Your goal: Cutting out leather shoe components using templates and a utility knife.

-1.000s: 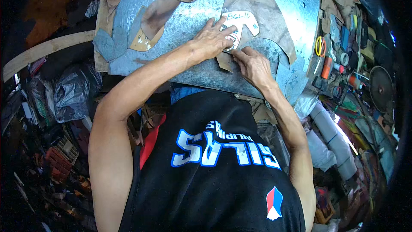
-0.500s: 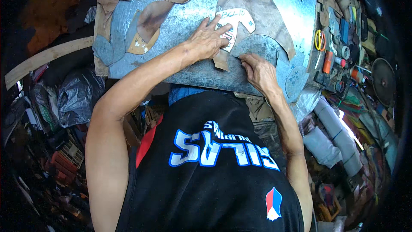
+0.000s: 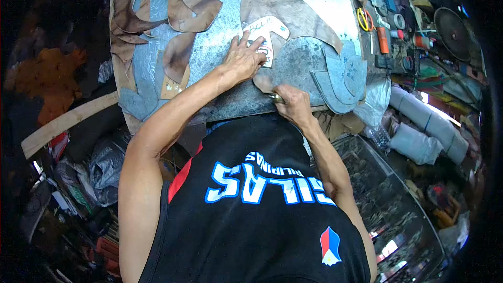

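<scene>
My left hand [image 3: 242, 60] lies with fingers spread on a white template [image 3: 276, 27] with handwriting on it. Under the template is a piece of brown-grey leather [image 3: 293, 8], broad and curved at the far side, with a narrow end reaching toward me. My right hand [image 3: 294, 103] is closed round a small metal tool [image 3: 274, 96], mostly hidden by the fingers. The tool's end is by the leather's narrow end, near the table's front edge. I cannot tell whether it touches the leather.
The leather rests on a metal-topped table [image 3: 220, 99]. Brown leather scraps [image 3: 194, 8] lie at left, grey-blue templates [image 3: 343, 81] at right. Beyond the right edge are scissors with yellow and orange handles [image 3: 365, 20], an orange cylinder [image 3: 382, 40] and wrapped rolls [image 3: 427, 112].
My right hand has moved down from beside the template to the leather's narrow end. My left hand stays on the template. The whole view has shifted somewhat.
</scene>
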`<state>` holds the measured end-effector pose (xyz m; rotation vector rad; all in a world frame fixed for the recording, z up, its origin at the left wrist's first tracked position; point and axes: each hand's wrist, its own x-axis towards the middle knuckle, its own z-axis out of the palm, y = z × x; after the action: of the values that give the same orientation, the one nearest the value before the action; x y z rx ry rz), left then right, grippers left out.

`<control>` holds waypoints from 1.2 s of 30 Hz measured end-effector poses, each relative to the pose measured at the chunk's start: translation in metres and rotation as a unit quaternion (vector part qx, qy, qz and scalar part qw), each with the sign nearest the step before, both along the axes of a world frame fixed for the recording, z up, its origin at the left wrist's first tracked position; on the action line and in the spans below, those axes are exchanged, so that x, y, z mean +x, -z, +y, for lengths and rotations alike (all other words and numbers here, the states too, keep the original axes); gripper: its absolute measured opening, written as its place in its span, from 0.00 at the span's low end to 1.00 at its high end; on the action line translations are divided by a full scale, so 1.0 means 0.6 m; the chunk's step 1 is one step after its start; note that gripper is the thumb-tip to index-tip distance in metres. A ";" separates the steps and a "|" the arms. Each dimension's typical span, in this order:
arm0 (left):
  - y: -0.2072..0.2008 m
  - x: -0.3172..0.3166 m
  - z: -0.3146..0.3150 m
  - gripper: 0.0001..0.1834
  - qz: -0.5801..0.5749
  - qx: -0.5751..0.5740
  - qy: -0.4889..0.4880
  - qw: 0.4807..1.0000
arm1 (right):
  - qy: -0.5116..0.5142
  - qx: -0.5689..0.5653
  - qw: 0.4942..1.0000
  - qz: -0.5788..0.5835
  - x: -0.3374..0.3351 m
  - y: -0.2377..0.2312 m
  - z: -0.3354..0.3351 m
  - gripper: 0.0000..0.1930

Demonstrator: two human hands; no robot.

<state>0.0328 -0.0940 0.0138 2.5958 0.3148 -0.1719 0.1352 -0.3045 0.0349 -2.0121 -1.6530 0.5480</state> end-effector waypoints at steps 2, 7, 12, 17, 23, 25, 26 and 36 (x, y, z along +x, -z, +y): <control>0.008 0.018 -0.010 0.10 -0.053 0.025 0.007 0.998 | 0.032 -0.004 0.999 -0.007 -0.006 -0.040 -0.044 0.10; -0.004 -0.008 0.022 0.11 0.041 0.052 0.012 0.998 | 0.279 0.021 0.960 0.006 0.073 -0.134 -0.157 0.07; 0.004 -0.012 0.024 0.10 -0.040 0.039 0.030 0.998 | 0.532 0.032 0.831 -0.157 0.280 -0.181 -0.331 0.09; -0.010 -0.010 0.022 0.11 -0.037 0.056 0.013 0.998 | 0.619 -0.069 0.778 -0.090 0.395 -0.141 -0.425 0.13; -0.005 0.043 -0.011 0.09 -0.027 0.102 -0.030 0.994 | 0.633 -0.054 0.763 0.115 0.424 -0.070 -0.338 0.19; 0.007 0.053 -0.037 0.10 -0.085 0.119 -0.098 0.984 | 0.521 -0.018 0.843 0.134 0.402 -0.092 -0.201 0.21; -0.001 0.051 -0.037 0.10 -0.069 0.126 -0.124 0.982 | 0.438 -0.019 0.892 0.107 0.383 -0.094 -0.126 0.23; -0.009 0.060 -0.060 0.16 -0.005 0.091 -0.257 0.962 | -0.375 0.020 0.925 -0.053 0.214 -0.016 0.375 0.12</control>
<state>0.0685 -0.1300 0.0189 2.5879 1.0254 0.0576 0.2634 -0.0798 0.0442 -1.3369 -2.4730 0.6503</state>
